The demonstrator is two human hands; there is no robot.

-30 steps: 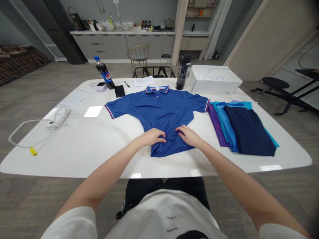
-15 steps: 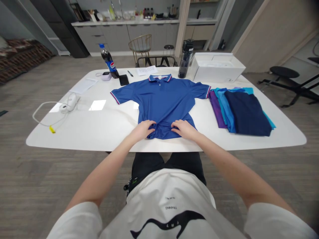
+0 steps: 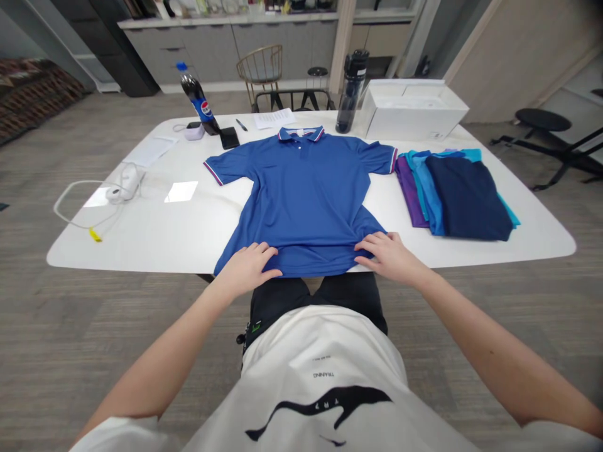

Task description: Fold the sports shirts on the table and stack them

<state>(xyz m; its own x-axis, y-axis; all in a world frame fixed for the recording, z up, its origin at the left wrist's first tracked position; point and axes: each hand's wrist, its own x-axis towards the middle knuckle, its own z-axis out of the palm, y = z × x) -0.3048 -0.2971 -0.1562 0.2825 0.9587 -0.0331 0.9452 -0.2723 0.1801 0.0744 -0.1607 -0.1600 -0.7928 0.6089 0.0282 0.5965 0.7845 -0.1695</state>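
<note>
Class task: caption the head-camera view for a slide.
Left hand and right hand on the hem of a blue polo shirt on a white table, folded shirts alongside.

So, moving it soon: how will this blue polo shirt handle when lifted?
The blue knit polo shirt will likely hang floppy, since its hem rucks softly under the left hand and right hand. It may slide easily on the glossy white table.

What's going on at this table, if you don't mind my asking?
A person is handling a blue polo shirt laid flat, collar away from them, on a white table. Their left hand and right hand rest at either side of its bottom hem. To the right of the shirt lies a stack of folded garments in navy, blue and purple.
</note>
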